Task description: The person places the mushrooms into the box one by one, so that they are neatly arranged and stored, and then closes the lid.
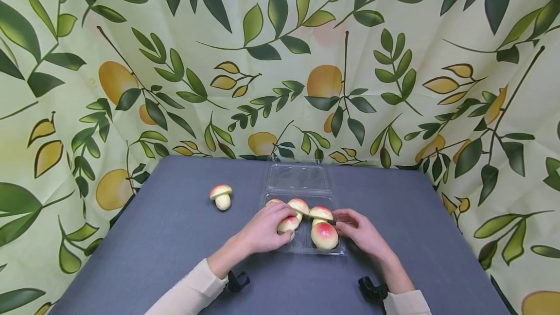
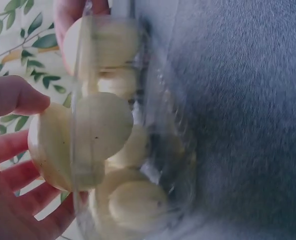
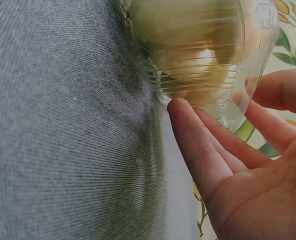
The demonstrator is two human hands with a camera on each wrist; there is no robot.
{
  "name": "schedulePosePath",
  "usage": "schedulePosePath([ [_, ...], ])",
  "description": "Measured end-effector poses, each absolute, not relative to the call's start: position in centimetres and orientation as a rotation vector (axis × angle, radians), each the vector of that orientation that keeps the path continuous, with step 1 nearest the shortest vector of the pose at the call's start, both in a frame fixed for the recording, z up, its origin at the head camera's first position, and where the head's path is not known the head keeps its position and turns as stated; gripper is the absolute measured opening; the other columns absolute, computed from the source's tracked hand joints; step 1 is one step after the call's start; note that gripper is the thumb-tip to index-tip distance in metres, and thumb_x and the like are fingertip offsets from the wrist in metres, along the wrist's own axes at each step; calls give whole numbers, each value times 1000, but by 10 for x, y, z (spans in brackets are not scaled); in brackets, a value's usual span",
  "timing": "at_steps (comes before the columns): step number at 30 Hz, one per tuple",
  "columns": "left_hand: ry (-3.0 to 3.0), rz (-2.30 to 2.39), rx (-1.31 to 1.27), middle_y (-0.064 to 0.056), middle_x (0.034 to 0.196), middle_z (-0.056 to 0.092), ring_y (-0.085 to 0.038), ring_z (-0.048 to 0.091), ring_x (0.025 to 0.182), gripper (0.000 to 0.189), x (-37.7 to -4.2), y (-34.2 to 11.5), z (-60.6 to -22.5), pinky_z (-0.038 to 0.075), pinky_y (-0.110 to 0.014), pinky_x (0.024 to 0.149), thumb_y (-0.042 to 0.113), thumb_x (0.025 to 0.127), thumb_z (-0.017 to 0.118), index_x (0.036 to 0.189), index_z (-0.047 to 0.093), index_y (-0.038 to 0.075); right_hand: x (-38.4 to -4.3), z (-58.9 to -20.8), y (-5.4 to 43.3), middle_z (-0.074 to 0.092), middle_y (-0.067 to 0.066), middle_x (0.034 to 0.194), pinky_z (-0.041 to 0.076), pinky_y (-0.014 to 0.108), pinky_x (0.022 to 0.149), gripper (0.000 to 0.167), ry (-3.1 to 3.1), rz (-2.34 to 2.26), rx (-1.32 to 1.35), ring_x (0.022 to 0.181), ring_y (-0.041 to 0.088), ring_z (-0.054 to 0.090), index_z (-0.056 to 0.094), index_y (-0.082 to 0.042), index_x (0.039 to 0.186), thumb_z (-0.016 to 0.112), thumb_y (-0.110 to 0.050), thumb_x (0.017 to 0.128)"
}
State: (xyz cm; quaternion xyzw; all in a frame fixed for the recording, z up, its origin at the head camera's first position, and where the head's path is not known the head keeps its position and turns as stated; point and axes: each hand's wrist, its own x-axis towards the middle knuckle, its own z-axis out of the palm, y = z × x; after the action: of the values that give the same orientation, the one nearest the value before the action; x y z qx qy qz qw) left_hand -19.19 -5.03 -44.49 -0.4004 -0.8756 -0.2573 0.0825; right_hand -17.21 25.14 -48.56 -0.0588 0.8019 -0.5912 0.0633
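A clear plastic clamshell box (image 1: 306, 249) lies with its lid (image 1: 298, 178) folded back, away from the person. Several toy mushrooms with cream stems and red-flushed caps sit in it, one of them a near-right mushroom (image 1: 324, 236). My left hand (image 1: 268, 227) grips another toy mushroom (image 2: 50, 145) by its cap, thumb on one side and fingers on the other, over the box's left half. At the box's right wall, my right hand (image 1: 360, 232) holds the rim (image 3: 255, 82), with fingers (image 3: 193, 135) along the outside of the ribbed wall.
One more toy mushroom (image 1: 221, 196) lies on the grey table (image 1: 188, 237), left of the box. A leaf-and-fruit patterned cloth (image 1: 262, 86) hangs behind the table and along its sides. Black wrist bands (image 1: 372, 288) show below the hands.
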Motion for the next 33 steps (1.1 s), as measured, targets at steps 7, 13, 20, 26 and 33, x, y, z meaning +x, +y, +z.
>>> schedulePosePath([
  [7,-2686,-726,-1206,-3,124,65,-22,58,118,38,-189,-42,-450,47,-42,102,25,86,70,122,68,11,-172,-485,250,63,25,125,58,32,85,39,2419,-1787,-175,102,23,68,57,6,133,66,-8,98],
  [13,-2684,-704,-1236,-3,121,65,-22,58,116,36,-191,-35,-453,46,-40,103,24,86,69,120,68,11,-171,-484,249,63,24,126,58,34,84,39,2433,-1770,-167,102,25,68,57,5,133,66,-10,98],
  [20,-2734,-691,-1270,-3,122,64,-20,56,120,38,-191,-28,-456,44,-34,104,28,88,73,121,67,12,-171,-484,249,63,24,124,58,31,84,39,2432,-1769,-181,103,25,67,57,5,133,66,-10,98],
  [26,-2774,-722,-1242,-4,127,63,-20,56,120,40,-191,-25,-458,44,-33,105,30,89,73,124,66,11,-170,-484,250,63,23,125,58,32,84,40,2436,-1763,-179,105,27,67,57,4,133,67,-12,98],
  [33,-2744,-756,-1137,-5,122,66,-22,58,120,36,-189,-20,-460,45,-34,104,29,91,71,120,68,9,-171,-485,252,63,24,126,57,30,83,39,2439,-1766,-174,104,26,67,57,5,133,66,-11,99],
])
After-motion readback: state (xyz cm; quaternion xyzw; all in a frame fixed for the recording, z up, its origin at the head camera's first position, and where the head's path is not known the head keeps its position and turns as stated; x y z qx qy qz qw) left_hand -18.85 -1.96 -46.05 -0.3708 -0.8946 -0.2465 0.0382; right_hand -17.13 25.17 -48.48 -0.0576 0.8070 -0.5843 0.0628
